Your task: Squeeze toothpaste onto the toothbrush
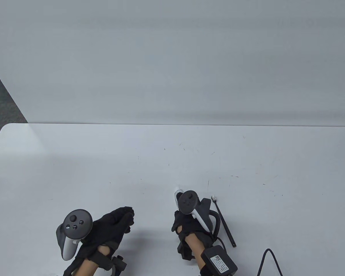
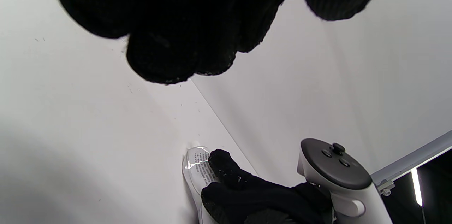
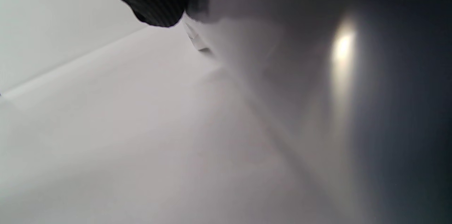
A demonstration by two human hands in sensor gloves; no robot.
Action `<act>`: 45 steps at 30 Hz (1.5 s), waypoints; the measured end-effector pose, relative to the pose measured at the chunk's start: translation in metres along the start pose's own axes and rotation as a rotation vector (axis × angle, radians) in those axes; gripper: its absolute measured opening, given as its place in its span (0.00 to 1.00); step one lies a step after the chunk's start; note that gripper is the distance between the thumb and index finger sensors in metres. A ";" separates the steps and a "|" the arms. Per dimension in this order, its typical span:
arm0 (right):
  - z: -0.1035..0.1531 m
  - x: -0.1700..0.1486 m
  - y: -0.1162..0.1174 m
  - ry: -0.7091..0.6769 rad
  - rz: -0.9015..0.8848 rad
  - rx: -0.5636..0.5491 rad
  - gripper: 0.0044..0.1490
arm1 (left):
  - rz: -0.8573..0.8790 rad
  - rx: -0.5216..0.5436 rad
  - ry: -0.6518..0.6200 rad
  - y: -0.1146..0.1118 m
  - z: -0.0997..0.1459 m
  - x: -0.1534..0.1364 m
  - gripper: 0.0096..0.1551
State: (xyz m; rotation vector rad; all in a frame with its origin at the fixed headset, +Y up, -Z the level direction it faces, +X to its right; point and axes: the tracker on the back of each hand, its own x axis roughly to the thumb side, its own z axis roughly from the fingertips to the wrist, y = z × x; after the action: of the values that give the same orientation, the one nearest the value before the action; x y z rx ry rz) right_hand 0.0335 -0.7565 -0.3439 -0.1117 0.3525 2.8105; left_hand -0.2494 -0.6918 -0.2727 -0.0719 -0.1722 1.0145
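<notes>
Table view: right hand (image 1: 189, 227) sat near the table's (image 1: 132, 161) front edge, mostly hidden under its tracker (image 1: 189, 202). A white tip of the toothpaste tube (image 1: 176, 193) poked out beyond it. Toothbrush (image 1: 223, 220) lay flat just right of that hand, bristles pointing away, nobody touching it. Left hand (image 1: 109, 227) hovered off to the left, fingers curled loosely, holding nothing I could see. From here I couldn't tell how the right hand held the tube.

Left wrist view: this settled it. Right-hand fingers (image 2: 226, 171) wrapped around the tube (image 2: 197, 167), printed end resting on the table. Left fingertips (image 2: 169, 40) hung in bunched at the top, empty. Toothbrush was out of shot.

Right wrist view: nearly useless, blurred tube body filled the frame close to the lens, with a glove edge at the top.

My read: early stage, tube just grasped, cap state not visible. Next move likely needs the left hand to pick up the brush, or uncap first.
</notes>
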 end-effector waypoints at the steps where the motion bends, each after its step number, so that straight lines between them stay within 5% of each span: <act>1: 0.000 0.001 0.000 -0.004 0.049 0.004 0.39 | -0.005 -0.009 -0.001 -0.001 0.000 0.000 0.33; 20: 0.003 -0.010 -0.015 0.004 0.067 0.008 0.36 | -0.030 -0.041 -0.006 -0.005 -0.002 0.001 0.33; 27: 0.036 -0.009 -0.064 -0.111 -0.016 -0.099 0.40 | -0.069 0.051 -0.055 0.003 0.003 0.006 0.34; 31: 0.077 -0.019 -0.101 -0.320 -0.056 -0.376 0.38 | -0.353 0.212 -0.172 0.009 0.016 0.028 0.37; 33: 0.100 -0.032 -0.113 -0.483 -0.047 -0.547 0.36 | -0.630 0.291 -0.244 0.005 0.023 0.040 0.40; 36: 0.124 -0.053 -0.119 -0.606 0.086 -0.766 0.38 | -0.911 0.274 -0.298 -0.004 0.027 0.050 0.47; 40: 0.132 -0.078 -0.108 -0.647 0.250 -0.755 0.47 | -1.145 0.297 -0.321 -0.010 0.028 0.052 0.61; 45: 0.121 -0.096 -0.090 -0.591 0.310 -0.654 0.46 | -1.145 0.231 -0.216 -0.010 0.019 0.041 0.61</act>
State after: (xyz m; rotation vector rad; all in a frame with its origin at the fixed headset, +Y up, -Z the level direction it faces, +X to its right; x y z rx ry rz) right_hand 0.1474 -0.6707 -0.2367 0.6689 -0.7385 2.9521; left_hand -0.2230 -0.6624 -0.2484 0.3223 -0.2467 -0.1108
